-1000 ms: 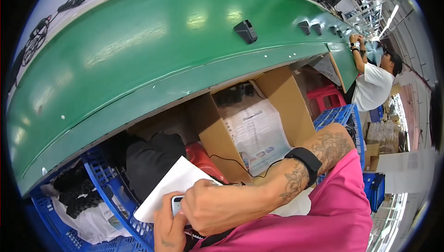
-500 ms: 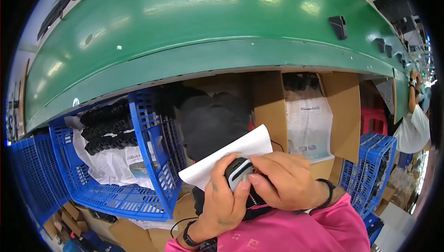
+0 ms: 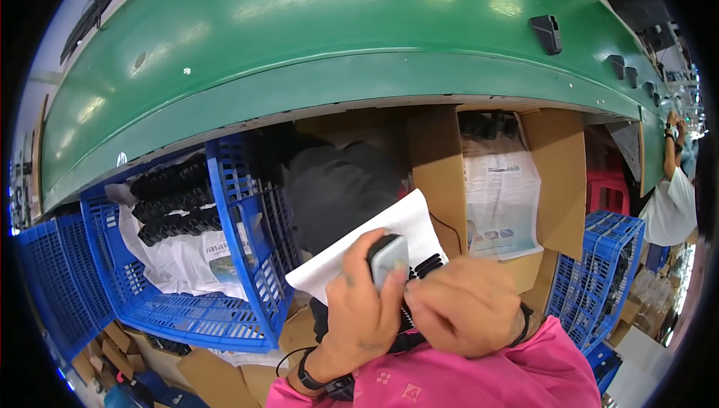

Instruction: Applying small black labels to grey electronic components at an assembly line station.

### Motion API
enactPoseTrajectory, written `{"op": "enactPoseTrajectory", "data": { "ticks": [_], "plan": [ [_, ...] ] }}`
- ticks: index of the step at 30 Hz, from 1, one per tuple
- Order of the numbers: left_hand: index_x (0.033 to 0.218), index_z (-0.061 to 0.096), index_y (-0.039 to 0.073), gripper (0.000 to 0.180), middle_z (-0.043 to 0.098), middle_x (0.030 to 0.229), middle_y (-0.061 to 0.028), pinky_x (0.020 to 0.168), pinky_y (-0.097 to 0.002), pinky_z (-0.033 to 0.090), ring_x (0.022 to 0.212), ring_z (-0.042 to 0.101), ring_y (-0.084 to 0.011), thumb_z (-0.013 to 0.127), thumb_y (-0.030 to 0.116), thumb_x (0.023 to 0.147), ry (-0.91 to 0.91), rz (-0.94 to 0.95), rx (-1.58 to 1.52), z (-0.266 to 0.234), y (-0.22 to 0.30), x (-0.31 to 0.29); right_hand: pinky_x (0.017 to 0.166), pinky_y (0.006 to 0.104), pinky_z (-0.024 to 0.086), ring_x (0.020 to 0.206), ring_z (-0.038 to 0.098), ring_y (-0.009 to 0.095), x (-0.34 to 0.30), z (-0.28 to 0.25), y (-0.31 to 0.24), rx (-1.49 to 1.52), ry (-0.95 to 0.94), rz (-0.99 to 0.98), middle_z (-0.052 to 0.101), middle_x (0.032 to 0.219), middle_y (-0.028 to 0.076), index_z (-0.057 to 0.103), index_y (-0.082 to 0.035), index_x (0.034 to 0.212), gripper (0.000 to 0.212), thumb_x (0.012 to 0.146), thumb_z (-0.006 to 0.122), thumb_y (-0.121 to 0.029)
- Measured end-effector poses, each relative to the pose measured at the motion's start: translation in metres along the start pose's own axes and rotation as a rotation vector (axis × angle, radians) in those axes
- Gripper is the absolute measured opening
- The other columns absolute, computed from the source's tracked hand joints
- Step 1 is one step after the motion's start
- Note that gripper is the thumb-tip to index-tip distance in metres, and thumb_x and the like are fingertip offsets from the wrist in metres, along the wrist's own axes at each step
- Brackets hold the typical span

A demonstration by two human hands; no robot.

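My left hand (image 3: 365,312) grips a small grey box-shaped device (image 3: 388,259) with its thumb on the face, together with a white sheet of paper (image 3: 371,245) that sticks out behind it. My right hand (image 3: 464,305) is closed against a black ribbed part (image 3: 422,269) just right of the device. Both hands are close to my chest, above my pink sleeve (image 3: 487,374).
A green conveyor belt (image 3: 314,41) arcs overhead. Below it stand a blue crate (image 3: 247,228) with black parts on white paper, an open cardboard box (image 3: 554,183) with a printed sheet, and more blue crates (image 3: 599,266). Another person (image 3: 670,198) works at far right.
The view has swung left, so the blue crate now sits at centre left. My hands have come together at the lower middle, and the device is raised more upright in my left hand.
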State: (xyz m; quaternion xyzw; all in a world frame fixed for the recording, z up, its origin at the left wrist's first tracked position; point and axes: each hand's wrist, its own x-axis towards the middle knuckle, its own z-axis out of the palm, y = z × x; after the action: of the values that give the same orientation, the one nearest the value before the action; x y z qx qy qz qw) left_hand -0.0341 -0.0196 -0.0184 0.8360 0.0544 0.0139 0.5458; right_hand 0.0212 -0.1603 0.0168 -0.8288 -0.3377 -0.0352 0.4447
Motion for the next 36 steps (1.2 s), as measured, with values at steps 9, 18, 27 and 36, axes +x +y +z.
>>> {"op": "enactPoseTrajectory", "data": {
  "ticks": [9, 18, 27, 36],
  "plan": [
    [0.125, 0.038, -0.003, 0.042, 0.06, 0.095, -0.017, 0.074, -0.0333, 0.047, 0.082, 0.059, -0.0222, 0.048, 0.013, 0.088, -0.004, -0.24, -0.596, 0.001, -0.011, -0.009, 0.054, 0.0244, 0.045, 0.061, 0.06, 0.016, -0.002, 0.003, 0.006, 0.409, 0.058, 0.293, 0.063, 0.072, 0.012, 0.063, 0.004, 0.085, 0.017, 0.071, 0.071, 0.003],
    [0.126, 0.035, -0.004, 0.042, 0.06, 0.096, -0.0197, 0.074, -0.0349, 0.048, 0.081, 0.06, -0.0247, 0.05, 0.012, 0.09, -0.067, -0.177, -0.505, 0.003, -0.005, -0.007, 0.056, 0.0206, 0.044, 0.064, 0.056, 0.009, -0.011, 0.014, 0.004, 0.7, 0.139, 0.609, 0.061, 0.076, 0.01, 0.06, 0.005, 0.085, 0.011, 0.077, 0.067, 0.006],
    [0.125, 0.035, -0.006, 0.041, 0.059, 0.1, -0.0212, 0.077, -0.0369, 0.048, 0.086, 0.061, -0.0276, 0.051, 0.01, 0.091, -0.047, -0.116, -0.448, 0.003, -0.006, -0.008, 0.054, 0.0196, 0.042, 0.062, 0.054, 0.008, -0.011, 0.019, 0.004, 0.663, 0.142, 0.619, 0.061, 0.075, 0.008, 0.059, 0.004, 0.084, 0.01, 0.078, 0.068, 0.003],
    [0.126, 0.035, -0.006, 0.042, 0.059, 0.1, -0.0209, 0.078, -0.0361, 0.048, 0.086, 0.06, -0.0273, 0.051, 0.01, 0.091, -0.047, -0.152, -0.493, 0.003, -0.006, -0.007, 0.054, 0.0193, 0.042, 0.061, 0.053, 0.007, -0.011, 0.019, 0.005, 0.657, 0.125, 0.632, 0.06, 0.075, 0.008, 0.059, 0.003, 0.085, 0.01, 0.08, 0.067, 0.001]
  ]
}}
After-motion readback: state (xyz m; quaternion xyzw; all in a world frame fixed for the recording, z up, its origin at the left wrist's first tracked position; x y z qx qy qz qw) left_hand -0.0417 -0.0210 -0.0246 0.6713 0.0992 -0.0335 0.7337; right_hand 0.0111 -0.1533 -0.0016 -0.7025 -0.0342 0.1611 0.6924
